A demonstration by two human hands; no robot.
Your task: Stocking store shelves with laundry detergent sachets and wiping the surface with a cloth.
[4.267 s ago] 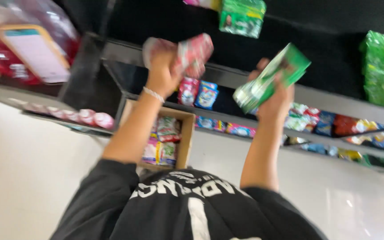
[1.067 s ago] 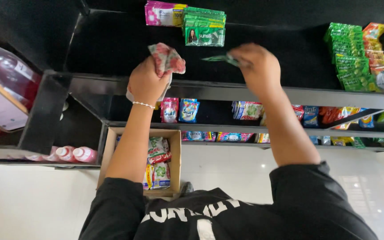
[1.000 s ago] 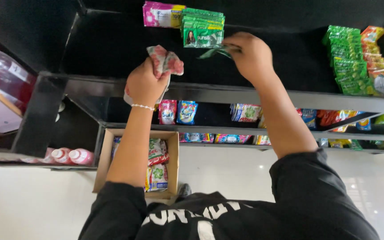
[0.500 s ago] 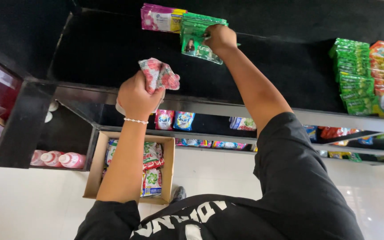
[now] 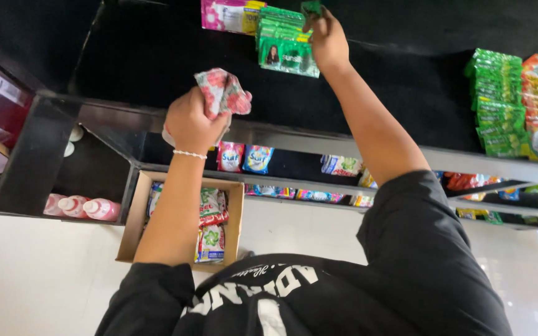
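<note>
My left hand (image 5: 191, 121) is raised in front of the black shelf and is closed on a bunch of red and white sachets (image 5: 222, 90). My right hand (image 5: 325, 40) reaches high up and pinches a green sachet (image 5: 311, 7) at the top of a hanging stack of green sachets (image 5: 286, 46). A pink and white packet (image 5: 228, 15) hangs just left of that stack.
A black shelf unit (image 5: 157, 68) fills the view. More green and orange sachet strips (image 5: 509, 102) hang at the right. Below, an open cardboard box (image 5: 138, 221) holds packets on the pale floor, and pink bottles (image 5: 85, 208) lie on a low shelf at the left.
My right hand has risen from shelf-edge height to the top of the green sachet stack with a green sachet. My left hand has stayed raised with its sachets.
</note>
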